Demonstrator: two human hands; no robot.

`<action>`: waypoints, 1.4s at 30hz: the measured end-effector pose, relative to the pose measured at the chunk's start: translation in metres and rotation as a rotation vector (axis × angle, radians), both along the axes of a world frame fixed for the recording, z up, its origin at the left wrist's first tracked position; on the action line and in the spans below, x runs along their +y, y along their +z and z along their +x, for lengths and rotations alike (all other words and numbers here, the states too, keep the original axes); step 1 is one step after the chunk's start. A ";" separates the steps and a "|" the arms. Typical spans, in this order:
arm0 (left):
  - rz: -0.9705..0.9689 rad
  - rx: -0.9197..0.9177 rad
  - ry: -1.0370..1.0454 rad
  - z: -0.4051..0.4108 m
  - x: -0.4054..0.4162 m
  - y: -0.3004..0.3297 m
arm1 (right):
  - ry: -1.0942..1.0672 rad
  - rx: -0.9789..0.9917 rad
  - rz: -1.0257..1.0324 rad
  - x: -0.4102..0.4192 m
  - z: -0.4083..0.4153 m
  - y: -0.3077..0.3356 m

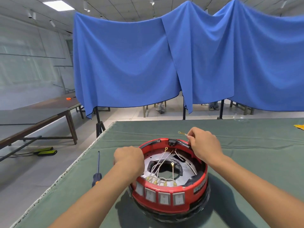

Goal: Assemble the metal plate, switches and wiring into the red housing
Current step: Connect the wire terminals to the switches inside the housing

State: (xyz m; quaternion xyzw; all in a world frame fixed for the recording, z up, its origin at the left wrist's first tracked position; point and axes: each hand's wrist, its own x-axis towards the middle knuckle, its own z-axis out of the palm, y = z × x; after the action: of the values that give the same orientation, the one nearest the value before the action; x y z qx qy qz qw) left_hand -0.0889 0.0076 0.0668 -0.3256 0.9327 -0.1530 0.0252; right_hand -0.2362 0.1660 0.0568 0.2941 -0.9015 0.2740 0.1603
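Observation:
The round red housing (189, 193) stands on the green cloth, open side up. Several white rocker switches (164, 197) sit in its near wall. Inside lies the metal plate (187, 170) with a dark central opening, and white wires (160, 163) with gold ring terminals run across it from the switches. My left hand (130, 159) grips the housing's left rim with curled fingers. My right hand (204, 144) is over the far right rim and pinches a white wire whose gold ring terminal (180, 132) sticks out to the left.
A screwdriver (97, 170) with a dark and orange handle lies on the cloth left of the housing. The table's left edge (79, 160) runs close by. Blue curtains (164, 63) hang behind. A yellow object (299, 126) sits at the far right.

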 end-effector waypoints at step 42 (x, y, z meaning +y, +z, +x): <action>0.329 0.467 -0.335 -0.011 -0.022 -0.032 | 0.036 -0.362 -0.201 0.010 -0.004 -0.064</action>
State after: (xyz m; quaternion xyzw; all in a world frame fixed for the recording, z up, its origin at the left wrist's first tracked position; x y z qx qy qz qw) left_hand -0.1004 -0.0140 0.0352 -0.1856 0.9660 0.0764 -0.1627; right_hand -0.2401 0.1763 -0.0069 0.2385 -0.8784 0.4137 0.0191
